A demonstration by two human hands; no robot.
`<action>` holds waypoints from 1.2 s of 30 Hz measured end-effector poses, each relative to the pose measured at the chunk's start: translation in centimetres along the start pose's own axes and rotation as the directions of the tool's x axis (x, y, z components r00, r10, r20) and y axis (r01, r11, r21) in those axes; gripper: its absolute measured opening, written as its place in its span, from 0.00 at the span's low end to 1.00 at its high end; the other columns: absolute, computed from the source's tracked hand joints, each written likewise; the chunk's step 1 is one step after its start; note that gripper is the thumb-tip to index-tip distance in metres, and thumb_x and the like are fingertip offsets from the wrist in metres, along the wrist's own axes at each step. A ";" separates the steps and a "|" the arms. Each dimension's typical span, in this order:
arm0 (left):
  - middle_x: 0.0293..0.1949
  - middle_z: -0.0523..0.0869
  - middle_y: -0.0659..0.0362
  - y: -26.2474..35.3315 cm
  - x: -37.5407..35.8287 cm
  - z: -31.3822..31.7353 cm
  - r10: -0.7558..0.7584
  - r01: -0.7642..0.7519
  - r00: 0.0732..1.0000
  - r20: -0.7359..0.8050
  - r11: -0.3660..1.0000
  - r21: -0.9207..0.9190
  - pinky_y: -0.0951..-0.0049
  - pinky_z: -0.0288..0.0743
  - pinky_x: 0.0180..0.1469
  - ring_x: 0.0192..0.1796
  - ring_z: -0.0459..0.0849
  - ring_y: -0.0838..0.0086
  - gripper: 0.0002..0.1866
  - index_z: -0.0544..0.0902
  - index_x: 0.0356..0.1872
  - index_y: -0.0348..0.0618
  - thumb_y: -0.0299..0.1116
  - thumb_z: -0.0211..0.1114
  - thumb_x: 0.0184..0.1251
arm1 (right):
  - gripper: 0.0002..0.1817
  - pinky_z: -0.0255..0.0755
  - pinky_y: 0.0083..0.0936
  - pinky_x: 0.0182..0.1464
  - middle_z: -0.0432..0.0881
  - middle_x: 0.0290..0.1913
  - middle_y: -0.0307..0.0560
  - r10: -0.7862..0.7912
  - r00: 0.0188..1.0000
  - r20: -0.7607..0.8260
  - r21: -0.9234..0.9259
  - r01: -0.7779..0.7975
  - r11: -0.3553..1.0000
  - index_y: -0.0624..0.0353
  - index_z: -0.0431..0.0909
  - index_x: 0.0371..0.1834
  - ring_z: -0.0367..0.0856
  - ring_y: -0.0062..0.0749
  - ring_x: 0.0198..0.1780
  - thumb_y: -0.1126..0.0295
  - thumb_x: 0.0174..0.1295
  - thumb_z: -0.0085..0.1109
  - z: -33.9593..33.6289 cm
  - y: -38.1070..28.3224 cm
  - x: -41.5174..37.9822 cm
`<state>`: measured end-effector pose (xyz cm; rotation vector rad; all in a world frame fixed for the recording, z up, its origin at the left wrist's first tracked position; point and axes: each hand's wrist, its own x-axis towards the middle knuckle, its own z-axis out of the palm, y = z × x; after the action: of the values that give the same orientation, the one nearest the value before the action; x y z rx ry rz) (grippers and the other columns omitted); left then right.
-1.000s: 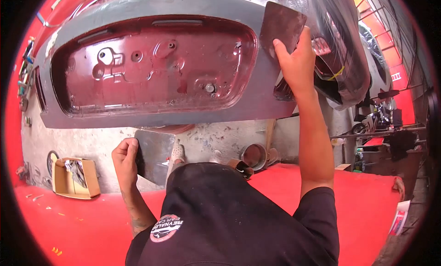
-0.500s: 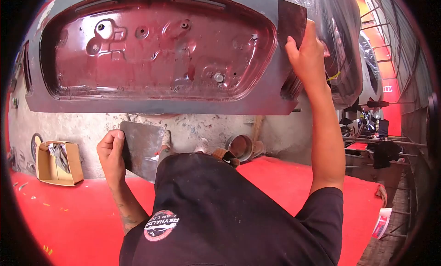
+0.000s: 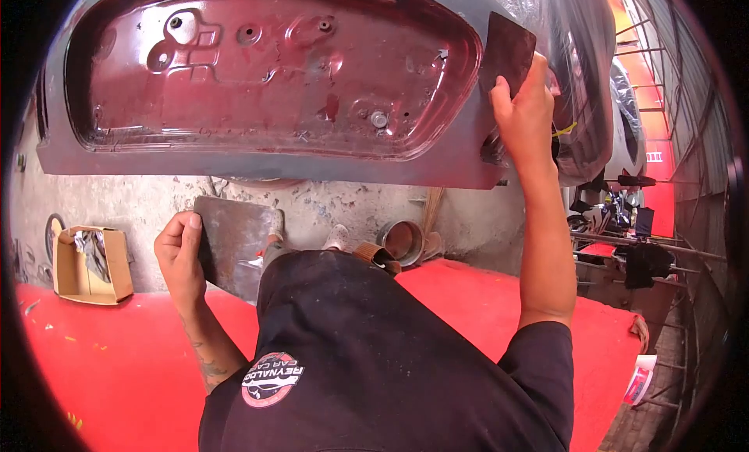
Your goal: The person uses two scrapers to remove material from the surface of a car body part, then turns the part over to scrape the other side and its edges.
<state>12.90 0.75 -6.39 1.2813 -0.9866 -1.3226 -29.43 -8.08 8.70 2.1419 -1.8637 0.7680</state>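
Observation:
My right hand [image 3: 524, 113] grips a thin dark rectangular sheet [image 3: 509, 53], thumb on its near face. The sheet overlaps the right edge of a car trunk lid [image 3: 328, 165], which has a grey outer border and a dark red recessed middle. Lower on the left, my left hand [image 3: 181, 249] pinches the edge of a larger dark flat plate [image 3: 234, 237] with greyish smears on its surface. That plate is held out in front of my waist, below the lid, and my shirt hides its lower right corner.
A cardboard box [image 3: 117, 276] stands on the floor at left. A round metal pan [image 3: 402, 241] sits near my feet. Behind the lid, at right, is a plastic-covered car [image 3: 577, 77]. Red covering [image 3: 117, 358] spreads behind me, and metal racks [image 3: 647, 249] line the right side.
My right hand and its sheet have moved down along the lid's right side. The view has shifted slightly, so the lid sits higher. My left hand still holds the plate.

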 end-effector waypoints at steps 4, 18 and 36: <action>0.26 0.71 0.72 -0.5 -0.3 -0.4 -0.004 0.004 0.999 -0.039 1.000 -0.014 0.85 0.55 0.33 0.30 0.62 0.89 0.11 0.80 0.32 0.35 0.33 0.60 0.71 | 0.20 0.72 0.49 0.43 0.79 0.42 0.70 0.041 0.999 -0.021 0.028 -0.040 0.999 0.63 0.61 0.54 0.78 0.68 0.44 0.79 0.58 0.53 0.0 -0.9 -1.0; 0.26 0.72 0.72 -0.8 -1.1 -1.7 -0.001 -0.001 0.997 -0.078 1.000 -0.029 0.85 0.56 0.34 0.31 0.63 0.88 0.11 0.80 0.31 0.36 0.33 0.60 0.71 | 0.22 0.72 0.47 0.45 0.79 0.44 0.71 0.131 0.991 -0.015 0.056 -0.130 0.990 0.65 0.60 0.57 0.78 0.68 0.47 0.78 0.59 0.53 1.0 -2.0 -4.7; 0.26 0.73 0.72 -0.4 -2.0 -2.4 -0.003 0.001 0.998 -0.064 0.999 -0.044 0.86 0.57 0.34 0.31 0.64 0.88 0.11 0.80 0.32 0.36 0.34 0.61 0.71 | 0.23 0.72 0.41 0.47 0.80 0.42 0.67 0.314 0.945 -0.095 0.236 -0.285 0.929 0.72 0.62 0.55 0.80 0.60 0.45 0.74 0.59 0.58 4.5 -4.7 -12.4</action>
<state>15.08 2.99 -6.64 1.2839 -0.9069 -1.2897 -24.65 1.32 -0.48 1.8859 -2.1507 1.2001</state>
